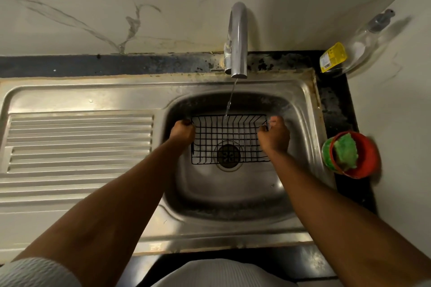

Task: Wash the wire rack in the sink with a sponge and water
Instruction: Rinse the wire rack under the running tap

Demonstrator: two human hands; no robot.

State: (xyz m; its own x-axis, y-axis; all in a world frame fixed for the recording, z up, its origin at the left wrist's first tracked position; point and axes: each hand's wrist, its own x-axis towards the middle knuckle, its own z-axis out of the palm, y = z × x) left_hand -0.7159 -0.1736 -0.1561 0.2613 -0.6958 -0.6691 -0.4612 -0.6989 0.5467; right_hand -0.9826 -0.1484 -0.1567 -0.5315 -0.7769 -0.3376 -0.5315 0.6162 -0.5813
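Our left hand and right hand curl their fingers around opposite ends of the black wire rack, held inside the stainless steel sink basin. A thin water stream from the curved chrome tap strikes its far edge.
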